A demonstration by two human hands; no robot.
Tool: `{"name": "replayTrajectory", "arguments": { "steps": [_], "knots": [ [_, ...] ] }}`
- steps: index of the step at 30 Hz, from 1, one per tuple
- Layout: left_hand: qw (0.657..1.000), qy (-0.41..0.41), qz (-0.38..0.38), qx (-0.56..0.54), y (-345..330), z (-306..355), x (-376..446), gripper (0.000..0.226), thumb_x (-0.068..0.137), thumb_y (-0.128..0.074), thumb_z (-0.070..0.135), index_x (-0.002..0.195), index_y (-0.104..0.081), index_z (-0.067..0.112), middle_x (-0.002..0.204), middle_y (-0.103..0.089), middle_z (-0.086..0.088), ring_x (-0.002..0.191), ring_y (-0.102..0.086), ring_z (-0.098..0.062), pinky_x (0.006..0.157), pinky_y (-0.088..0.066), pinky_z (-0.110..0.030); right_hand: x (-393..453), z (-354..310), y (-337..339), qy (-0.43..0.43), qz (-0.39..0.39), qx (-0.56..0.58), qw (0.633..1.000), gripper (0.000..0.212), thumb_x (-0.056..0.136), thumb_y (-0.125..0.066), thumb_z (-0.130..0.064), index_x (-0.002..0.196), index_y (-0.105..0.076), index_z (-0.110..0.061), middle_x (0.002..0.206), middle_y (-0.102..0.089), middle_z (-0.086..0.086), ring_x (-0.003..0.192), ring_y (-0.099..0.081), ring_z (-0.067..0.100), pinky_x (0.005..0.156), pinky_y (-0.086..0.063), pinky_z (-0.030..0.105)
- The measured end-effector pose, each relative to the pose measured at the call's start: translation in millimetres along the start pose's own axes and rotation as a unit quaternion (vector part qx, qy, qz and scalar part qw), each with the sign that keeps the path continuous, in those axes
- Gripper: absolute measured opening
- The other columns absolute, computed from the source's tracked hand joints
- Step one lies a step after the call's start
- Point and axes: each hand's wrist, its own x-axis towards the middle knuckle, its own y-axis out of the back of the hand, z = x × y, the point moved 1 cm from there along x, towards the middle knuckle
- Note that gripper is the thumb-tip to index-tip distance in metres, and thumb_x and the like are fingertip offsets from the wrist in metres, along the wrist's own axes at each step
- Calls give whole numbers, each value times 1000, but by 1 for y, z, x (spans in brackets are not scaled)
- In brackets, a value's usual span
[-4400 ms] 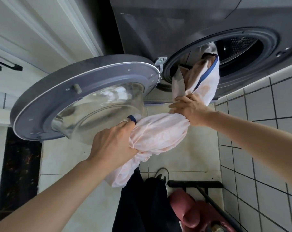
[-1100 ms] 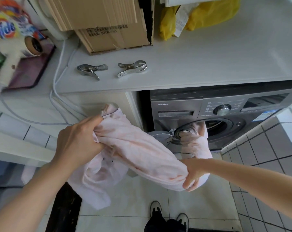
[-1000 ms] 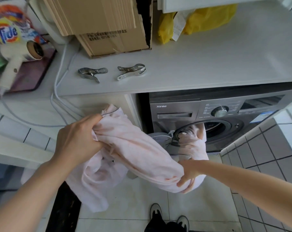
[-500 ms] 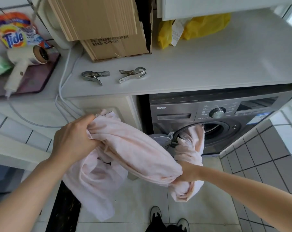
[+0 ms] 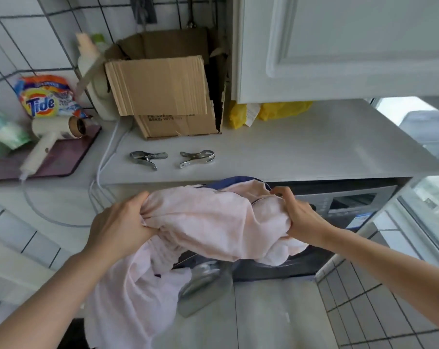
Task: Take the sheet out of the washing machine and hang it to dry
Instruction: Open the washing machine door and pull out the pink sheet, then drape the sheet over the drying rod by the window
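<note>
Sheet out of the drum, hanging not yet begun

Both hands hold the pale pink sheet [image 5: 213, 222] bunched at chest height in front of the washing machine [image 5: 344, 205]. The left hand [image 5: 120, 222] grips one gathered end with fingers curled into the folds; the right hand [image 5: 296, 217] pinches the other end near its blue trim. A loose tail droops toward the open door [image 5: 203, 285]. By the look of it, removal is done. Left to do: shake it open and hang it, perhaps with the two metal clips [image 5: 173, 158] lying on the countertop [image 5: 314, 147].
</note>
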Motion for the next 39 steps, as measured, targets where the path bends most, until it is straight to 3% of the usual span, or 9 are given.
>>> {"name": "replayTrajectory", "arguments": {
  "steps": [6,12,17,25,29,32,34,36,39],
  "knots": [
    [999,-41,21,-26,39,35,19,50,63,-78,55,83,-42,27,72,-57,10,73,-59,-29,56,-43,-34,-10,-43,108,31,141,32,989,80,67,-84,-18,127,-31,-23,90,-63,-2,77,-60,29,64,-47,35],
    [986,-104,13,-132,63,81,42,49,58,-67,59,96,-42,41,77,-64,9,72,-61,-21,61,-54,-39,-22,-68,188,72,317,16,946,82,64,-86,-27,123,-29,-26,96,-65,7,80,-60,31,64,-46,35],
    [976,-147,27,-161,68,118,48,54,58,-57,67,105,-46,41,83,-65,13,78,-63,-20,66,-55,-40,-39,-76,209,124,270,-178,938,80,73,-78,-35,137,-30,-28,122,-59,8,93,-59,29,62,-35,25],
    [958,-189,39,-211,88,173,61,48,72,-74,53,111,-52,35,90,-67,8,81,-64,-18,68,-55,-37,-61,-83,266,131,262,-414,862,71,79,-70,-37,139,-35,-21,100,-60,4,72,-63,29,59,-44,33],
    [947,-211,60,-233,114,200,71,53,69,-73,59,112,-53,34,93,-67,6,87,-64,-24,74,-56,-43,-57,-93,310,83,253,-439,858,67,81,-66,-32,139,-35,-19,99,-60,6,80,-62,30,66,-46,35],
    [937,-227,77,-255,139,219,79,55,62,-70,67,103,-56,33,89,-66,8,84,-63,-18,73,-56,-42,-52,-95,349,44,216,-346,912,70,79,-66,-24,137,-27,-23,104,-58,5,91,-59,29,77,-50,42],
    [931,-233,94,-264,157,229,84,56,61,-68,69,101,-56,33,89,-67,7,85,-63,-19,74,-56,-44,-51,-98,372,63,203,-279,936,65,78,-69,-14,130,-31,-25,102,-54,-2,89,-54,20,74,-47,32],
    [926,-240,116,-268,173,240,90,60,58,-63,74,101,-56,32,90,-67,7,84,-64,-20,73,-56,-44,-53,-100,396,66,201,-292,933,64,79,-67,-9,121,-28,-37,96,-50,-4,88,-50,18,69,-40,23],
    [923,-246,137,-262,193,256,94,57,64,-66,70,105,-55,32,92,-66,5,85,-64,-23,75,-56,-43,-52,-93,424,35,223,-396,890,70,79,-65,-15,133,-25,-34,95,-51,5,91,-54,29,75,-43,36]
  ]
}}
